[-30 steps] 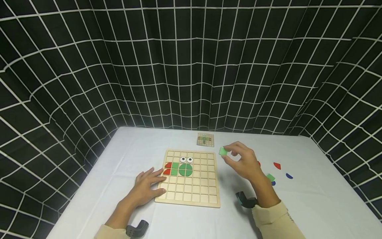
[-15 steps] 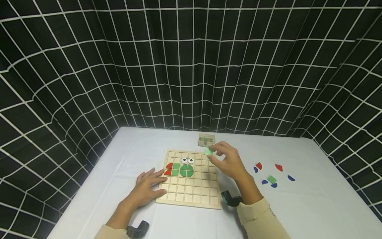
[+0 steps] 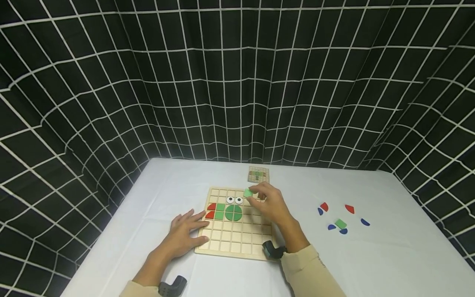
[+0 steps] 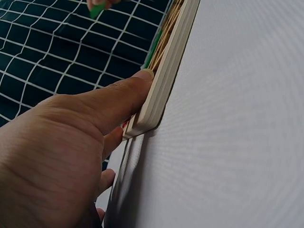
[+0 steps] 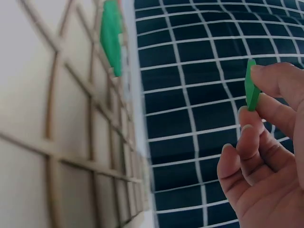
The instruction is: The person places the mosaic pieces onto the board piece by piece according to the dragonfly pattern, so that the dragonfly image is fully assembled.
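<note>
My right hand (image 3: 270,202) pinches a light green square tile (image 3: 248,192) between thumb and fingers, above the upper part of a wooden grid board (image 3: 237,243). The right wrist view shows the same green tile (image 5: 251,85) edge-on and raised off the board. My left hand (image 3: 182,234) lies with fingers spread at the board's left edge; its thumb (image 4: 137,83) rests on the rim in the left wrist view. Set in the board are two red quarter pieces (image 3: 210,210), green squares (image 3: 220,211), a green circle of quarter pieces (image 3: 233,213) and two eye discs (image 3: 234,200).
A small pattern card (image 3: 258,174) lies behind the board. On the white table (image 3: 393,260) to the right are two red pieces (image 3: 349,209), a green square (image 3: 340,224) and several blue half-round pieces (image 3: 365,222). A black curtain with white grid lines (image 3: 237,82) surrounds the table.
My right hand has carried the green square tile leftward, from beside the board's right edge to over its upper cells. The left hand stays at the board's left edge.
</note>
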Demonstrator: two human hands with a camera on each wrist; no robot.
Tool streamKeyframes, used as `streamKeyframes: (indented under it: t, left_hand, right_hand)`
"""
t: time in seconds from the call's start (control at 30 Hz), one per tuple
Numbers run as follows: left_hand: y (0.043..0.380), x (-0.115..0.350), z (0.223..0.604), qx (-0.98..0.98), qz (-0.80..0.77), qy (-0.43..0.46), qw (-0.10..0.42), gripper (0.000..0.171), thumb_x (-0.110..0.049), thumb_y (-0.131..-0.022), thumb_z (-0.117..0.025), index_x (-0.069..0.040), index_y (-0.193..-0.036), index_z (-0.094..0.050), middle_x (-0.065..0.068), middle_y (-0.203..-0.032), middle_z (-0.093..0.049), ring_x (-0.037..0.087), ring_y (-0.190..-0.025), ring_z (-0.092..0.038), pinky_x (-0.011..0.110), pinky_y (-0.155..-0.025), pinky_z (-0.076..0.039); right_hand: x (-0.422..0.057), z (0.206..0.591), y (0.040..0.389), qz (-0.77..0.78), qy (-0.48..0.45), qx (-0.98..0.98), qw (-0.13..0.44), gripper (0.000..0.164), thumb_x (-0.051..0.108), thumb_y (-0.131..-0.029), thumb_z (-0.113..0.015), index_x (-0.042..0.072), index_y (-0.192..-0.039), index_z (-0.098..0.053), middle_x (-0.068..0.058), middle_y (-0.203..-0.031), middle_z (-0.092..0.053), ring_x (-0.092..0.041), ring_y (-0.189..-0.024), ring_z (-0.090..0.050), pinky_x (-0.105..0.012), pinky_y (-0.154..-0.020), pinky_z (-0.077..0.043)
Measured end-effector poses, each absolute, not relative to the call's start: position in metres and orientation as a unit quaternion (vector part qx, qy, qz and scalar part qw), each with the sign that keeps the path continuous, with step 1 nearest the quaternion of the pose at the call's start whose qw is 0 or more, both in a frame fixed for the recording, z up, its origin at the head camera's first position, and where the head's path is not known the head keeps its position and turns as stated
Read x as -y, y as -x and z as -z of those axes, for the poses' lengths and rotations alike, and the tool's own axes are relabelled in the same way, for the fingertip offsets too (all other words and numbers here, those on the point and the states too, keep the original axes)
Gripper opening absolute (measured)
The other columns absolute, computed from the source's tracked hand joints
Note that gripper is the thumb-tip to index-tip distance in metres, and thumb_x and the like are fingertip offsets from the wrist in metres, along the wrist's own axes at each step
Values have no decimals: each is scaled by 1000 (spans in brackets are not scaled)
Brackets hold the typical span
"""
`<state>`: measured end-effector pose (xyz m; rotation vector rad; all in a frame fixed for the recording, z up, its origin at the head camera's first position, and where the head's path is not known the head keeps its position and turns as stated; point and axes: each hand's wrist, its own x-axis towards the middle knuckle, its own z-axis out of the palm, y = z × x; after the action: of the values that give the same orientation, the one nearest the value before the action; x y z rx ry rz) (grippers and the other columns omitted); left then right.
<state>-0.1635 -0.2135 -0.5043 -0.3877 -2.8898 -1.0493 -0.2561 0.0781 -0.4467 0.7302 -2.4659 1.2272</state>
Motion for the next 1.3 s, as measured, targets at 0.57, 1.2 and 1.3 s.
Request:
streamKeyframes:
  t: [0.57, 1.2, 1.3]
  left_hand:
    - [164, 215, 507, 935, 333, 120, 22, 47, -42, -78, -78, -21, -119, -69, -3, -146, -45, 29, -142, -22, 54, -112, 1]
    - [164, 214, 506, 934, 333, 126, 24, 48, -43, -78, -77, -20, -119, -69, -2, -146, -45, 31, -142, -22, 55, -112, 1]
    - [165, 214, 507, 935, 331, 128, 26, 48, -43, -78, -77, -20, -119, -69, -3, -146, -45, 31, -141, -22, 55, -112, 0]
  right_hand:
    - [-79, 480, 265, -357, -232, 905, 1, 28, 19, -83, -76, 8, -108, -72, 7, -94, -63, -11, -83, -57, -31, -75, -52]
    - [-77, 488, 265, -339, -234, 911, -5, 24, 19, -82, -77, 11, -104, -73, 8, -91, -59, -9, -80, -53, -28, -72, -50]
    - [-77, 488, 265, -339, -226, 913, -6, 25, 20, -81, -77, 12, -104, -73, 10, -91, -58, -9, -80, -53, -28, -72, -50]
